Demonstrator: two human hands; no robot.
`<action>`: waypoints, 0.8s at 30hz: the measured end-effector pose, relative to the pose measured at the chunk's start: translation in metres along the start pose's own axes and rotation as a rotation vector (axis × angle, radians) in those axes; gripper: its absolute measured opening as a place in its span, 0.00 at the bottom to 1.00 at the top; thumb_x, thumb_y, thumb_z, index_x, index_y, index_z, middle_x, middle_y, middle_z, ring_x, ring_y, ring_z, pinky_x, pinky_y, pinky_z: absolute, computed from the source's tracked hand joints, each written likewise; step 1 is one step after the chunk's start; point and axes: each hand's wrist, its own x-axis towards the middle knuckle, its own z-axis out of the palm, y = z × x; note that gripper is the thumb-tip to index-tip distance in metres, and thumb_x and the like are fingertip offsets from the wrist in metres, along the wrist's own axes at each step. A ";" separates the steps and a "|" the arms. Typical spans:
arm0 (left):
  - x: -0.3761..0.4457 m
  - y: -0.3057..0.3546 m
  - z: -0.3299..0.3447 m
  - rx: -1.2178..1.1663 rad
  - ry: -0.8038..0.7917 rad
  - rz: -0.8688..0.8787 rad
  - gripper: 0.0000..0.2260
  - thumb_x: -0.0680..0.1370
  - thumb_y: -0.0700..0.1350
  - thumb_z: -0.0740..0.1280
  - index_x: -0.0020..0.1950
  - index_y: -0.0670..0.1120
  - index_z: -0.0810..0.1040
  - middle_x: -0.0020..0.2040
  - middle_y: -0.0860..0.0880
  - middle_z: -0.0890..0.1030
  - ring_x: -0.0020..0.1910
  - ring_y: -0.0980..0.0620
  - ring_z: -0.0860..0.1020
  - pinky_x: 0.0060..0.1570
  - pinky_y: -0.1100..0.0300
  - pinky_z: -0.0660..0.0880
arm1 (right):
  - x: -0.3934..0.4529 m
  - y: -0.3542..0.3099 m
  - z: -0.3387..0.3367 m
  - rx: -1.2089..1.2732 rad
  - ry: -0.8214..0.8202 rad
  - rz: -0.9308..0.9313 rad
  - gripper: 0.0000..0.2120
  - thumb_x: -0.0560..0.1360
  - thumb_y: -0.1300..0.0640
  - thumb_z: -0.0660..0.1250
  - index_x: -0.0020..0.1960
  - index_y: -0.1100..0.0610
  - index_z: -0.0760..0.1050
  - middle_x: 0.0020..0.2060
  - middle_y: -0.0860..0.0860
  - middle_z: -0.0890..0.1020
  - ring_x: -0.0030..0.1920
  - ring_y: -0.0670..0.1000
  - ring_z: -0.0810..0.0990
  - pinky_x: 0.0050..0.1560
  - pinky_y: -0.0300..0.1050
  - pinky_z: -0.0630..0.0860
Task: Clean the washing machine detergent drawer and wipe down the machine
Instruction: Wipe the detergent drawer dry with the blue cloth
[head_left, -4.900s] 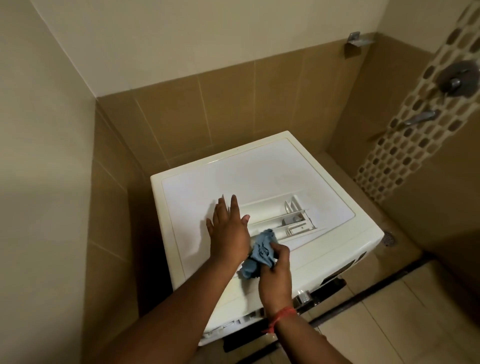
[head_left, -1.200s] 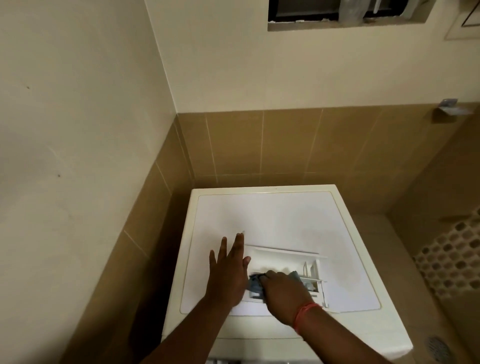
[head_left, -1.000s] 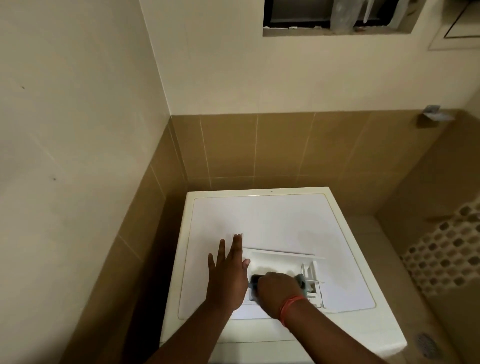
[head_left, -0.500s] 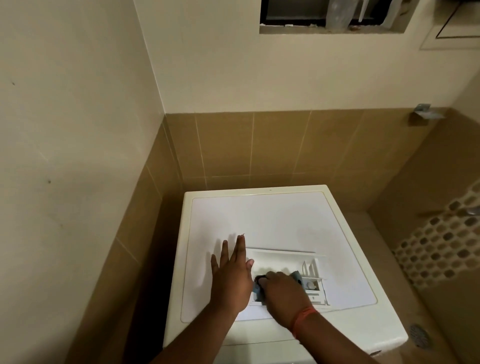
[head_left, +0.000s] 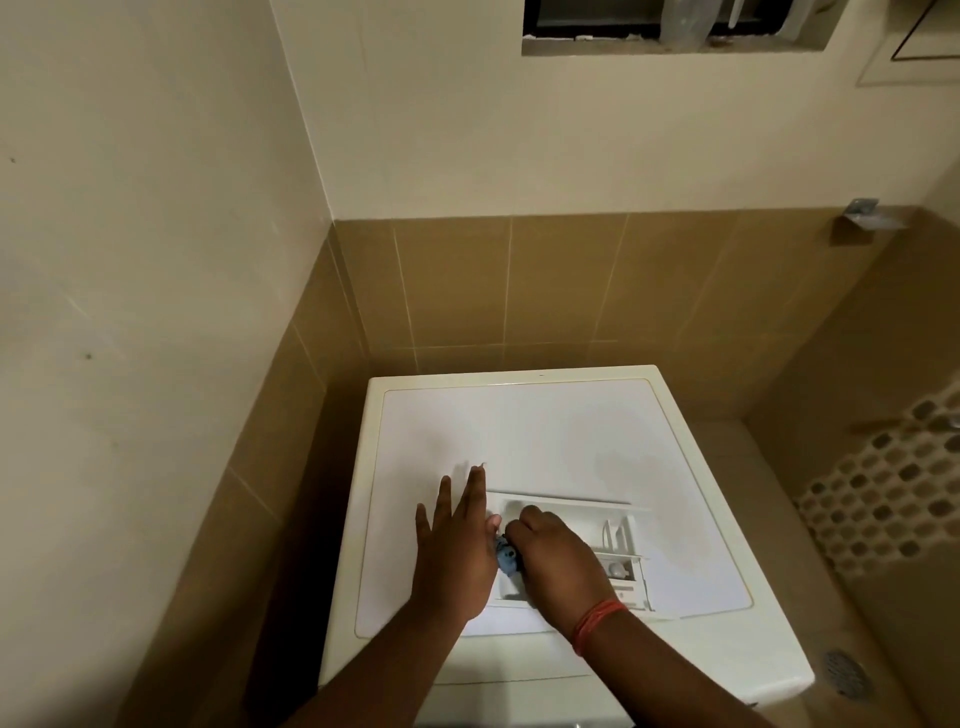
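The white detergent drawer (head_left: 618, 551) lies flat on top of the white washing machine (head_left: 545, 431), near its front. My right hand (head_left: 556, 556) grips a blue cloth (head_left: 506, 558) and presses it into the drawer's left compartment; only a small bunch of the cloth shows between my hands. My left hand (head_left: 454, 545) rests flat on the machine's top, fingers straight, against the drawer's left end. The drawer's right compartments with their dividers stay uncovered.
The machine stands in a corner, with a tiled wall (head_left: 519, 286) behind and a wall close on the left. A floor drain (head_left: 844, 673) lies at the lower right. A small metal bracket (head_left: 865, 215) juts from the tiles. A window recess (head_left: 670, 26) is high up.
My right hand has slid the cloth a little to the left inside the drawer, closer to my left hand. My left hand stays flat in the same place.
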 end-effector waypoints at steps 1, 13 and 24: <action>0.000 0.000 0.000 0.004 0.004 -0.001 0.29 0.83 0.54 0.52 0.79 0.53 0.39 0.80 0.51 0.48 0.79 0.47 0.45 0.75 0.44 0.48 | 0.000 0.003 0.001 -0.039 -0.001 -0.013 0.12 0.61 0.61 0.74 0.41 0.53 0.74 0.37 0.49 0.74 0.35 0.51 0.76 0.28 0.40 0.67; -0.001 0.001 -0.001 0.025 0.000 0.004 0.31 0.83 0.52 0.56 0.79 0.53 0.40 0.80 0.52 0.47 0.79 0.46 0.45 0.76 0.42 0.49 | 0.017 0.013 -0.012 -0.022 -0.073 0.049 0.07 0.68 0.50 0.64 0.43 0.50 0.68 0.42 0.50 0.80 0.45 0.54 0.78 0.41 0.46 0.74; -0.004 0.001 -0.004 0.066 0.015 0.004 0.30 0.84 0.52 0.54 0.79 0.51 0.38 0.80 0.50 0.45 0.79 0.45 0.44 0.76 0.42 0.49 | 0.017 0.058 -0.029 -0.091 -0.366 0.278 0.13 0.70 0.52 0.68 0.54 0.50 0.75 0.55 0.50 0.80 0.56 0.53 0.79 0.54 0.43 0.74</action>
